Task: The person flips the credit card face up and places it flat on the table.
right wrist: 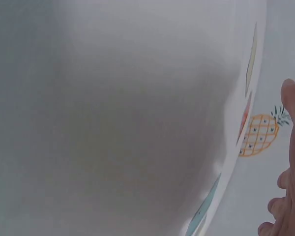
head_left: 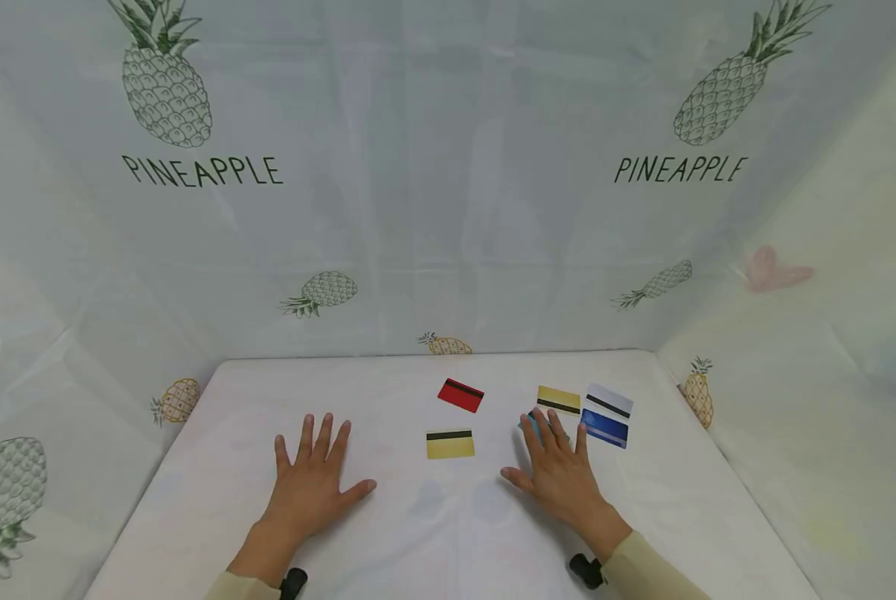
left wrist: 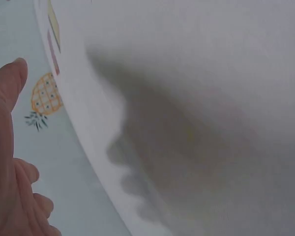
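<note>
My left hand point(head_left: 308, 487) is held over the left part of the white table with its fingers spread and nothing in it. My right hand point(head_left: 563, 483) also has spread fingers, and they partly cover a light blue card point(right wrist: 202, 209). Past those fingertips lies a yellow card point(head_left: 558, 397) with a dark stripe. To its right are a white striped card point(head_left: 614, 397) and a blue card point(head_left: 605, 428), edge to edge or slightly overlapping. Between the hands lie a red card point(head_left: 460, 395), turned at an angle, and another yellow card point(head_left: 450, 444).
A pale cloth point(head_left: 448, 208) printed with pineapples hangs behind and beside the white table point(head_left: 387, 550). The table's far edge runs just beyond the cards. Each wrist wears a small black device, one on the left point(head_left: 293, 583) and one on the right point(head_left: 586, 572).
</note>
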`<action>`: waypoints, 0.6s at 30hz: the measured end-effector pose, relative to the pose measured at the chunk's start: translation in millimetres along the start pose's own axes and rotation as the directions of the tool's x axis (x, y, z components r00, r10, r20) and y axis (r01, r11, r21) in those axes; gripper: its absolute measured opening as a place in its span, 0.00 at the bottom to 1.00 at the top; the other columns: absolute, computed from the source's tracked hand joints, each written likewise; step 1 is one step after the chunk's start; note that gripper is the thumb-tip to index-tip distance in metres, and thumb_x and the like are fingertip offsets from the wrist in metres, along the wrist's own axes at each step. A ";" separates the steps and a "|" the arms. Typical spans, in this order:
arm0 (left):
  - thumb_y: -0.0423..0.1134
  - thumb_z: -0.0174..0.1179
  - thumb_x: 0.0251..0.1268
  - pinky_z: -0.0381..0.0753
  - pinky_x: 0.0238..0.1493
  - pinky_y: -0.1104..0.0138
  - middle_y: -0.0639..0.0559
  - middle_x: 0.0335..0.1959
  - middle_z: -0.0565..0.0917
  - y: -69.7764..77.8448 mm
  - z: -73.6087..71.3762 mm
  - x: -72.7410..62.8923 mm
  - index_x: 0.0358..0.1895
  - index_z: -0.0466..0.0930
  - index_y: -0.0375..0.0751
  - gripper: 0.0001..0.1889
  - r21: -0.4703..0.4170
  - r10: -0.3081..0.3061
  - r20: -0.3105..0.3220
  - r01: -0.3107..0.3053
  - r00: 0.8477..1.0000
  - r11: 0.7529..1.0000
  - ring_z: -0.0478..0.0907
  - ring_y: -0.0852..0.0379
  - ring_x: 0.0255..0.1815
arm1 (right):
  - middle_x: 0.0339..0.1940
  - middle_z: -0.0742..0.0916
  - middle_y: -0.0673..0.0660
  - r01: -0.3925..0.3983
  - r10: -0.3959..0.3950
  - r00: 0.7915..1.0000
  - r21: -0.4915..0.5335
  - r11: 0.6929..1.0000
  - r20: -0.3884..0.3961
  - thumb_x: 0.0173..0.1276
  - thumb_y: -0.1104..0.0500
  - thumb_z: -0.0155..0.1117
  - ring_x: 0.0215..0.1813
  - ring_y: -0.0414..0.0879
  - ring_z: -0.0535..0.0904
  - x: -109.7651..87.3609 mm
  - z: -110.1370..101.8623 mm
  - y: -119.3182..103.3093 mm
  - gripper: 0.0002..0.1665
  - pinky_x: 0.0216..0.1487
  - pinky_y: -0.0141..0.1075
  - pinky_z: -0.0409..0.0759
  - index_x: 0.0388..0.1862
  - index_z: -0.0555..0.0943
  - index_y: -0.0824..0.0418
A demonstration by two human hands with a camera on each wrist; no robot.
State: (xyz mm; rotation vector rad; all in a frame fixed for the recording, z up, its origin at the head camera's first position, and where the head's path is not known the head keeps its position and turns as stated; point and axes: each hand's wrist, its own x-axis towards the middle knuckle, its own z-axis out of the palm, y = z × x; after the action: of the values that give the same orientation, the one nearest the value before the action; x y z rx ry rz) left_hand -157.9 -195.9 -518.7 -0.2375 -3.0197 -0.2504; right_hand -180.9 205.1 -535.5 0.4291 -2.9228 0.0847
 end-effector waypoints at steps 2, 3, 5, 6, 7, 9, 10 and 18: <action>0.76 0.60 0.63 0.33 0.76 0.24 0.35 0.86 0.53 5.9 3.4 2.5 0.83 0.59 0.41 0.55 -0.002 0.017 0.026 -0.017 1.000 1.000 0.39 0.30 0.87 | 0.86 0.64 0.63 0.011 -0.011 1.000 0.015 1.000 0.021 0.73 0.25 0.57 0.87 0.64 0.54 1.7 -0.5 -4.0 0.55 0.79 0.75 0.46 0.84 0.62 0.60; 0.76 0.60 0.63 0.33 0.76 0.24 0.35 0.86 0.53 9.5 5.3 4.0 0.83 0.59 0.41 0.55 -0.001 0.025 0.040 -0.025 0.999 1.000 0.39 0.30 0.87 | 0.86 0.64 0.63 0.017 -0.018 0.999 0.015 1.000 0.036 0.73 0.26 0.56 0.87 0.64 0.54 2.4 -0.7 -6.1 0.55 0.79 0.75 0.46 0.85 0.62 0.60; 0.76 0.59 0.63 0.33 0.76 0.25 0.36 0.86 0.53 18.7 9.2 7.5 0.83 0.59 0.41 0.55 -0.006 0.039 0.077 -0.039 0.996 0.999 0.39 0.31 0.88 | 0.86 0.64 0.63 0.039 -0.041 0.998 0.032 0.999 0.055 0.74 0.27 0.58 0.87 0.65 0.55 4.2 -1.0 -10.6 0.54 0.79 0.74 0.47 0.84 0.62 0.61; 0.77 0.58 0.64 0.33 0.77 0.26 0.37 0.86 0.53 23.8 11.0 9.2 0.83 0.59 0.41 0.55 -0.002 0.050 0.093 -0.050 0.994 0.999 0.39 0.32 0.88 | 0.86 0.64 0.63 0.055 -0.058 0.996 0.036 0.998 0.067 0.74 0.27 0.58 0.87 0.64 0.54 5.5 -0.7 -12.8 0.54 0.79 0.74 0.48 0.85 0.61 0.61; 0.77 0.58 0.63 0.34 0.77 0.26 0.37 0.86 0.54 29.2 13.1 11.2 0.83 0.59 0.41 0.55 -0.004 0.063 0.108 -0.063 0.992 0.998 0.39 0.33 0.88 | 0.86 0.64 0.63 0.074 -0.076 0.994 0.038 0.997 0.076 0.74 0.28 0.58 0.87 0.64 0.54 6.7 -0.3 -15.2 0.54 0.79 0.74 0.49 0.85 0.61 0.62; 0.77 0.58 0.64 0.36 0.78 0.28 0.39 0.86 0.55 41.2 17.4 15.1 0.83 0.60 0.42 0.55 -0.011 0.098 0.133 -0.097 0.986 0.995 0.41 0.34 0.88 | 0.86 0.65 0.63 0.118 -0.121 0.989 0.040 0.992 0.089 0.75 0.29 0.58 0.86 0.64 0.56 9.5 1.0 -20.2 0.54 0.78 0.73 0.51 0.84 0.61 0.63; 0.77 0.57 0.64 0.37 0.79 0.28 0.40 0.86 0.55 47.5 19.3 17.0 0.83 0.60 0.42 0.54 -0.015 0.121 0.148 -0.120 0.982 0.993 0.42 0.35 0.88 | 0.85 0.65 0.63 0.139 -0.144 0.985 0.051 0.989 0.097 0.75 0.29 0.59 0.86 0.63 0.56 11.1 1.6 -23.0 0.54 0.78 0.73 0.52 0.84 0.61 0.64; 0.74 0.55 0.70 0.48 0.80 0.31 0.40 0.86 0.56 85.4 27.0 25.9 0.83 0.59 0.40 0.51 -0.095 0.294 0.261 -0.279 0.919 0.956 0.47 0.38 0.88 | 0.85 0.68 0.59 0.231 -0.254 0.946 0.134 0.964 0.199 0.78 0.31 0.55 0.86 0.59 0.58 25.0 5.4 -47.7 0.49 0.80 0.70 0.52 0.83 0.64 0.62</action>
State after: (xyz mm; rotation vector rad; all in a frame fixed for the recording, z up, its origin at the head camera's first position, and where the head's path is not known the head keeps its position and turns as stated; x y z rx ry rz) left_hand -171.8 -104.2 -529.0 -0.7741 -3.1885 -0.2985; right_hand -191.5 152.1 -534.6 0.8647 -3.0552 0.1734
